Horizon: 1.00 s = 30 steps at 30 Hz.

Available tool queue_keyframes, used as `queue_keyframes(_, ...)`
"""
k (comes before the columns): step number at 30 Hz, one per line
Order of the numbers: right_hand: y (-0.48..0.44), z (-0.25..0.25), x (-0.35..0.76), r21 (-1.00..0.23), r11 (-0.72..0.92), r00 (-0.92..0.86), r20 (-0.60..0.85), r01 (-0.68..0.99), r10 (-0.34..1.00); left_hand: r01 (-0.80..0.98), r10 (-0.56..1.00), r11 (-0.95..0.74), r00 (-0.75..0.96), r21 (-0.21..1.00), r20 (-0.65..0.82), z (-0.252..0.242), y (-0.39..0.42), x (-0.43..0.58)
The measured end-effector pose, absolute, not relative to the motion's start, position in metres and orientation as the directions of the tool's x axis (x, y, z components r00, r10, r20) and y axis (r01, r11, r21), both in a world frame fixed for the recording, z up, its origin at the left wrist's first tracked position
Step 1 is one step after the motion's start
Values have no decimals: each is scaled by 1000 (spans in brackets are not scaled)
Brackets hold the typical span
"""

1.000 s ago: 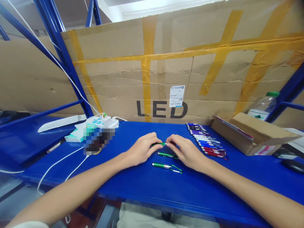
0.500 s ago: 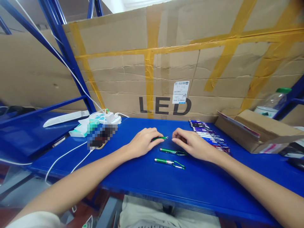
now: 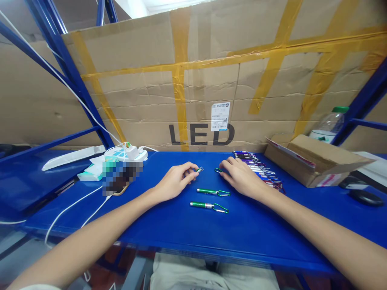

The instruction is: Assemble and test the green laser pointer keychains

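My left hand (image 3: 175, 182) rests on the blue table (image 3: 169, 229), fingers curled round a small green keychain flashlight (image 3: 198, 170) whose silver tip pokes out to the right. My right hand (image 3: 242, 177) lies just to its right, fingers pinched on a green carabiner clip (image 3: 218, 170). The two hands are a short gap apart. Two more green flashlights with clips lie in front of them, one (image 3: 211, 192) nearer the hands and one (image 3: 208, 206) closer to me.
A row of several purple, blue and red flashlights (image 3: 260, 169) lies right of my right hand. An open cardboard box (image 3: 314, 165) and a plastic bottle (image 3: 328, 125) stand at the right. A power strip (image 3: 127, 154) with white cables sits left. A taped cardboard wall (image 3: 196, 80) marked LED backs the table.
My hands have drawn apart: the clip in the right hand is now separate from the flashlight in the left. The camera has shifted slightly.
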State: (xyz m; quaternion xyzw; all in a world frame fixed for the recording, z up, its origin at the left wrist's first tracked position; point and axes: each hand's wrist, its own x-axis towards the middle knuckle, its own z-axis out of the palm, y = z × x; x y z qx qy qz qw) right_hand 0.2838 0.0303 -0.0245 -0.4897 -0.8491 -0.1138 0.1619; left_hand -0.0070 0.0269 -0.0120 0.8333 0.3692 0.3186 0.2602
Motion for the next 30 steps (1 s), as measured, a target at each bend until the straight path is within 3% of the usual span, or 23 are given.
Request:
queue_keyframes(8,29,-31,278,6,510,-487,309,860,817,485,763,-625,544,612,349,-9,23,-6)
queue_keyframes(18,21,-39,272,-243,605,-502,375,758,779,453,738,-645,578,615,349,-9,24,-6)
queue_keyframes(30,12,-31,262,-232,573,-462,396,786,794,440,718,-670,588,598,372,-8,23,-7)
